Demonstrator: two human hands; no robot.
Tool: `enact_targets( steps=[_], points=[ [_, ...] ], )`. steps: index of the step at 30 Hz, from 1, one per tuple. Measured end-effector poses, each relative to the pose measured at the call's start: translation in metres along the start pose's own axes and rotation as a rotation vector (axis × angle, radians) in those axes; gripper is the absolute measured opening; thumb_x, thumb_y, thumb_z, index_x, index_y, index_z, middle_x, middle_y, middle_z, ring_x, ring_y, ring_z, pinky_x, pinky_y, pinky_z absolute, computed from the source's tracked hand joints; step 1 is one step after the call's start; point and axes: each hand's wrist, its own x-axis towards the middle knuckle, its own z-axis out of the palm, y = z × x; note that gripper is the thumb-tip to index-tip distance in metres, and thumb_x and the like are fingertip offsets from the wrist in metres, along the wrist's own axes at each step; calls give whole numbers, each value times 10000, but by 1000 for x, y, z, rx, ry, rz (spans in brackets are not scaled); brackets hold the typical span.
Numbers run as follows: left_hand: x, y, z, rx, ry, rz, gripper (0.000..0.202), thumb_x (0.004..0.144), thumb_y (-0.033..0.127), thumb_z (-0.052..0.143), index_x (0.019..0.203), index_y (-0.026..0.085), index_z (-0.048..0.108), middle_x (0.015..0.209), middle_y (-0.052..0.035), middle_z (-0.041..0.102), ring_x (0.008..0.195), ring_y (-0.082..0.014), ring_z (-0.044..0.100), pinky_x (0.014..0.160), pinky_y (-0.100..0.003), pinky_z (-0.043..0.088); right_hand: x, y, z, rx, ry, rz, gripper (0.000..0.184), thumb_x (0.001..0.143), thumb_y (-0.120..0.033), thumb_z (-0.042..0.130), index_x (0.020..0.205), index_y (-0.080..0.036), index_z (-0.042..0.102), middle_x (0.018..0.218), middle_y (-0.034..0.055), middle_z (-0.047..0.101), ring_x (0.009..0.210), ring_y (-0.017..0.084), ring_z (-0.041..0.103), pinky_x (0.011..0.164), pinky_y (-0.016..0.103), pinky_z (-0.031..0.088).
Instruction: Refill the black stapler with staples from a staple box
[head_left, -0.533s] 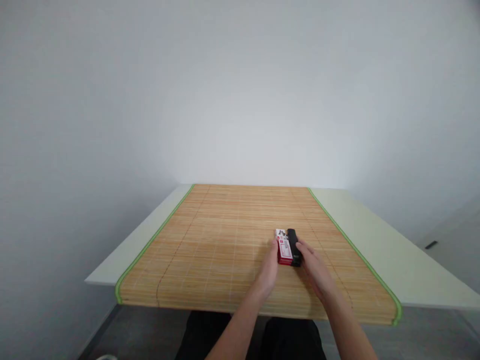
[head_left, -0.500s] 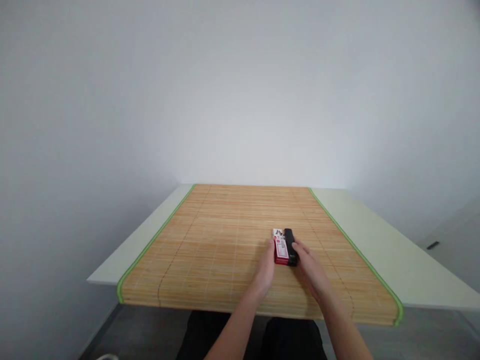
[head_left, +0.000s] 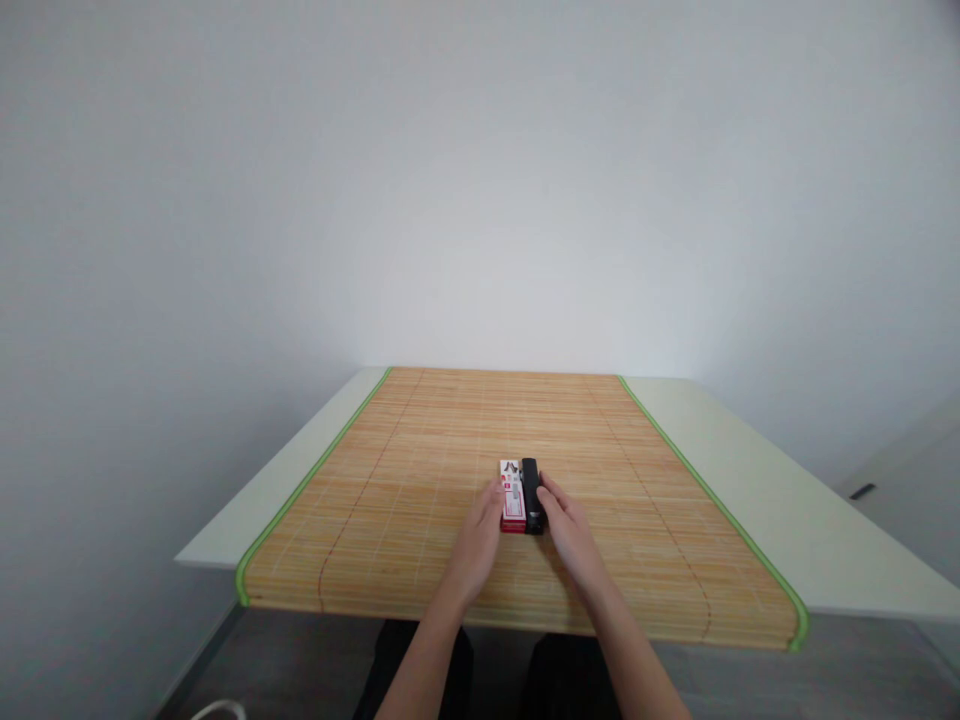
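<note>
A small white and red box (head_left: pixel 513 497) with a dark picture printed on its far end lies side by side with a black stapler (head_left: pixel 532 496). Both point away from me on the bamboo mat. My left hand (head_left: pixel 478 535) holds the box along its left side, fingers hidden in part behind the wrist and thumb. Against the stapler's right side rests my right hand (head_left: pixel 568 527), thumb on its near part and fingers along the edge. Between them the two hands keep the box and the stapler pressed together.
The bamboo mat (head_left: pixel 420 480) with green edging covers the middle of a white table (head_left: pixel 742 480) and hangs over the front edge. A pale wall stands behind. A white curved thing (head_left: pixel 217 709) shows on the floor at lower left.
Both hands have moved left, carrying the box and the stapler together across the mat to near its middle. The two things now point straighter away from me.
</note>
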Motion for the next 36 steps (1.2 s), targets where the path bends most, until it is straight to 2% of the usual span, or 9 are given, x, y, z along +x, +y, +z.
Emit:
enact_targets(
  steps=[2,4,7,10,14,19,27,30,36],
  points=[
    [-1,1,-10,12,-22,42,604,997,498,499,1527,219,429,1512,-105,528,1363,-269,531,1137,-443,446,-1,2,-10,-74,25,-33,613,961,-589,503,1440,-215,579,1509,86,539,1426,277,482,1233,511,308],
    [0,1,-22,103,-47,109,765,862,433,712,1536,240,407,1523,-111,489,1378,-278,498,1163,-443,412,-5,2,-20,-132,31,-93,611,972,-602,481,1442,-224,576,1525,84,522,1443,274,458,1248,522,268],
    [6,1,-38,273,-107,179,863,718,349,842,1492,276,465,1472,-94,498,1373,-285,475,1185,-450,368,-11,1,-28,-170,17,-163,587,992,-589,463,1450,-238,567,1533,77,519,1446,262,454,1253,513,264],
    [12,1,-42,312,-151,176,794,700,317,856,1423,279,532,1389,-84,551,1296,-277,529,1132,-432,413,-13,3,-30,-154,31,-168,574,999,-589,450,1444,-246,571,1535,71,519,1448,254,449,1252,504,268],
    [12,5,-38,280,-129,169,722,714,285,842,1377,262,557,1342,-82,588,1218,-266,572,1084,-412,441,-10,7,-28,-137,89,-190,562,998,-582,460,1441,-254,568,1552,62,501,1454,247,434,1260,495,250],
    [5,9,-34,265,-114,194,611,702,297,856,1255,236,604,1279,-76,620,1165,-257,595,1039,-398,462,-11,8,-27,-173,86,-224,546,1007,-557,446,1442,-250,565,1569,69,477,1463,247,418,1263,492,245],
    [0,11,-30,179,-106,213,554,707,246,829,1206,226,589,1240,-74,643,1120,-248,610,995,-378,471,-12,10,-28,-217,99,-252,548,1004,-547,453,1440,-234,565,1571,85,472,1462,253,420,1257,490,264],
    [-4,10,-26,148,-99,191,563,710,252,833,1214,232,584,1202,-67,666,1043,-239,631,936,-366,485,-11,13,-28,-210,95,-262,540,1002,-545,462,1432,-236,574,1566,88,479,1458,259,424,1254,499,269],
    [-9,3,-18,209,3,185,608,649,294,881,1181,249,590,1144,-61,678,1012,-267,631,921,-405,473,-10,15,-28,-192,84,-278,497,1006,-504,489,1427,-254,575,1558,87,485,1454,260,428,1251,524,278]
  ],
)
